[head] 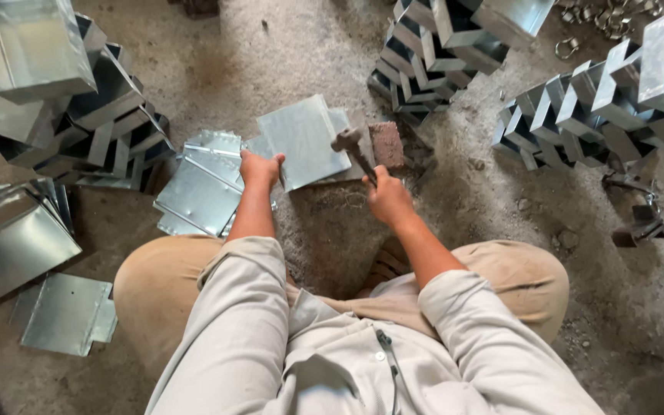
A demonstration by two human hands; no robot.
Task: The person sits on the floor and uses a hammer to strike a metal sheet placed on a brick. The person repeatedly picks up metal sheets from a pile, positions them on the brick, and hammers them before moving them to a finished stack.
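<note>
We are gripping a flat, dull-grey metal sheet [305,142] by its near corner, our left hand [260,169] closed on its edge at about twelve o'clock from our knees. The sheet is lying slightly tilted on the dirt floor [270,54], its folded rim catching light. Our right hand [387,198] is clenching a hammer [353,147], whose rusty head is hovering at the sheet's three o'clock side, beside a brick [386,144].

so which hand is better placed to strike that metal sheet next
Probably the right hand: it already grips the hammer, whose head is raised just above the sheet's near edge. The left hand is pinning the metal sheet at its left edge, so it looks committed to steadying.
</note>
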